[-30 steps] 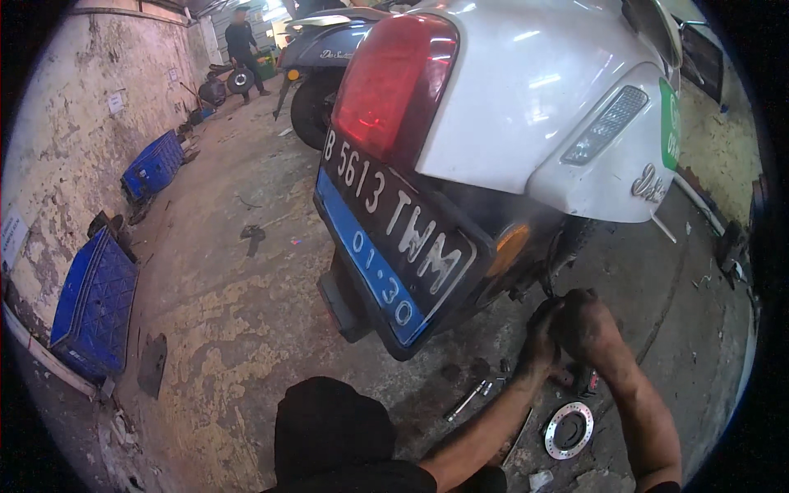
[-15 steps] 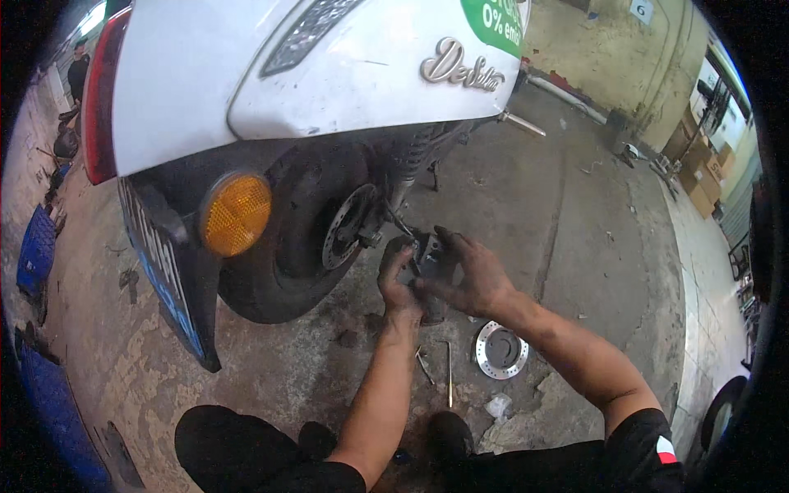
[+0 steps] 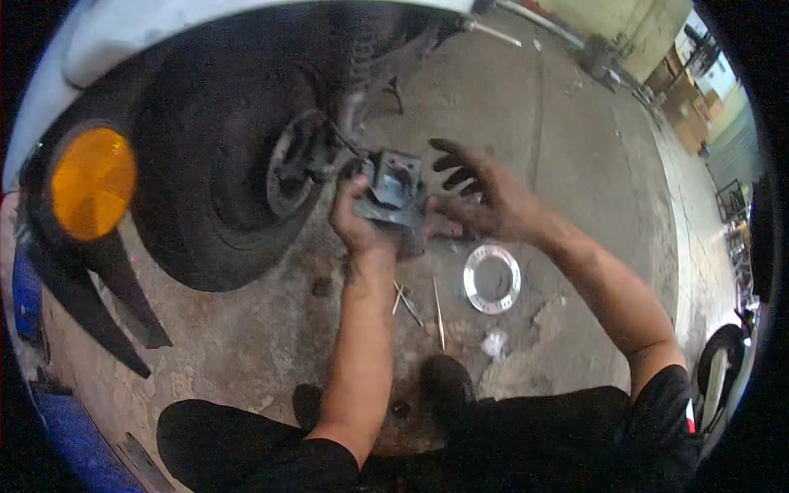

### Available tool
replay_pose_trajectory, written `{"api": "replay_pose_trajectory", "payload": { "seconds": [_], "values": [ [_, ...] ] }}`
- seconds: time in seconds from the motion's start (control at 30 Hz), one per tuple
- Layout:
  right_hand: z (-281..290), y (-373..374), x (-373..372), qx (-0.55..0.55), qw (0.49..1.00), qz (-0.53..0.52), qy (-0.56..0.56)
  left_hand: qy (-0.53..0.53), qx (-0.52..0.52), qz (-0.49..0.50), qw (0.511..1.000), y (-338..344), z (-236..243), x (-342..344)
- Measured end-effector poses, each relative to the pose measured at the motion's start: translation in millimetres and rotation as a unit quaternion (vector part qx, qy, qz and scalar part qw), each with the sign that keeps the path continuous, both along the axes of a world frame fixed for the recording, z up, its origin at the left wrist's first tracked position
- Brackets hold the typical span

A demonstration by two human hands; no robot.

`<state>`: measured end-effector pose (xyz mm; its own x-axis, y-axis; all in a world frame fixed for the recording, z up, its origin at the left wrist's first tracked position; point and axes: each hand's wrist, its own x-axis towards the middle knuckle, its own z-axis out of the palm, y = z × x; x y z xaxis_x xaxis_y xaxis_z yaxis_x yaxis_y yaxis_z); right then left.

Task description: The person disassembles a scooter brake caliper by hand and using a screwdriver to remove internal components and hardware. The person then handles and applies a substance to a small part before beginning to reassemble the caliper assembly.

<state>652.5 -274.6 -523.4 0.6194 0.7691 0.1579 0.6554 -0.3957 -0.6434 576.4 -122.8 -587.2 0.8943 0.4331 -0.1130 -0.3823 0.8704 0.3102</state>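
My left hand [image 3: 355,220] is wrapped round the left side of a dark metal brake caliper [image 3: 398,182], whose hollow side faces up. A dark hose [image 3: 345,138] runs from the caliper toward the wheel hub. Just to the right, my right hand [image 3: 497,195] is off the caliper with its fingers spread, somewhat blurred by motion. Left of the caliper, a brake disc [image 3: 279,177] is mounted on the black scooter wheel [image 3: 189,238]. A loose silver brake disc [image 3: 511,279] with a drilled ring lies on the concrete below my right hand.
A long thin metal tool [image 3: 439,316] and smaller thin tools [image 3: 408,306] lie on the floor near my shoe [image 3: 445,378]. Beside them is a crumpled clear scrap [image 3: 494,344]. An orange reflector [image 3: 94,184] and black mudguard [image 3: 62,279] stick out at the left.
My right hand has come away from the caliper to the right, fingers spreading. The caliper has turned in my left hand and shows its hollow side. The view has moved down and closer.
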Motion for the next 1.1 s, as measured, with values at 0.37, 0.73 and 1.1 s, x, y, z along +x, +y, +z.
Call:
{"api": "replay_pose_trajectory", "payload": {
  "seconds": [0.37,0.73,1.1],
  "values": [
    [-339,-108,-54,-0.329,0.942,-0.066,0.022,0.006,-0.001,0.041,0.999,-7,0,14],
    [-65,-57,-27,0.265,0.914,-0.220,0.214,0.049,-0.014,0.052,0.997,9,-20,8],
    [32,47,-30,0.295,0.946,-0.035,-0.128,0.055,-0.008,0.110,0.992,9,-15,6]
  ]
}}
